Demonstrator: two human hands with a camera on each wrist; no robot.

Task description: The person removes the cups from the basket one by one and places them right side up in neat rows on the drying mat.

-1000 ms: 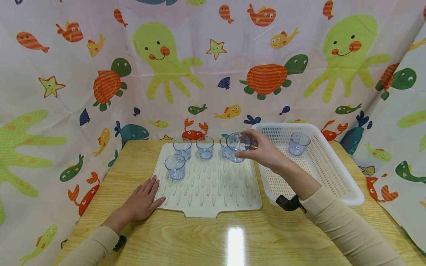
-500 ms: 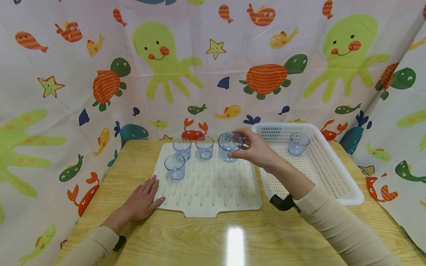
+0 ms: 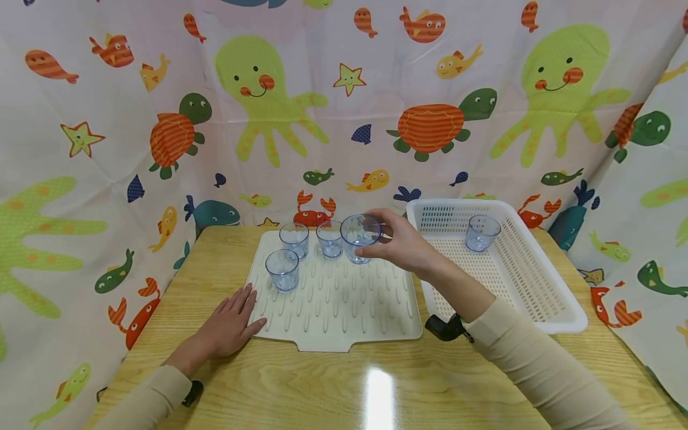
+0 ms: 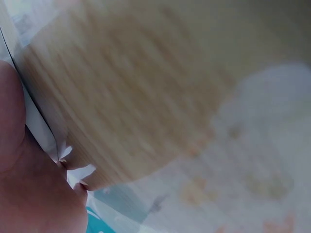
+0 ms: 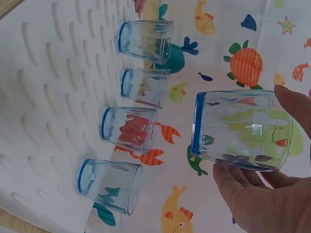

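My right hand (image 3: 400,242) holds a clear bluish glass tumbler (image 3: 357,239) by its side, upright and raised over the back of the white ribbed drying mat (image 3: 344,310). In the right wrist view, thumb and fingers grip this tumbler (image 5: 243,128) from opposite sides, clear of the mat. Several like tumblers stand on the mat: one front left (image 3: 282,272), one behind it (image 3: 294,239), another beside that (image 3: 329,242). A fourth is hidden behind the held one in the head view. My left hand (image 3: 231,322) rests flat at the mat's left edge, fingers straight.
A white perforated plastic basket (image 3: 564,298) stands right of the mat with one tumbler (image 3: 482,233) in it. The wooden table (image 3: 301,388) extends in front. A curtain (image 3: 333,119) printed with sea animals hangs close behind the mat and along both sides.
My right hand has moved left over the mat with the tumbler, passing in front of the standing one at the back. The left hand has stayed in place.
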